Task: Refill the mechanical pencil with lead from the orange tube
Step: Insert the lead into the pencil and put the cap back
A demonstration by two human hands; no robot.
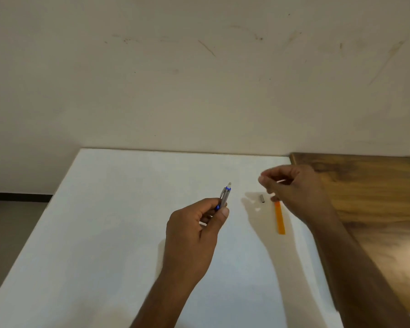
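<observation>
**Pencil in hand, tube on table**

Left hand (194, 230) grips the mechanical pencil (224, 196) at mid-barrel, eraser end toward twelve o'clock. Right hand (294, 188) has curled fingers; contents cannot be told. Orange tube (279, 217) lies at the pencil's three o'clock. Lead is judged brittle and light: pinch gently.

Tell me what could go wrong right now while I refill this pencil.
The small metal cap lies loose on the white table right under your right hand, so it could get knocked away. The left hand holds the pencil only by its lower end, so it may wobble. The orange tube could roll.
</observation>
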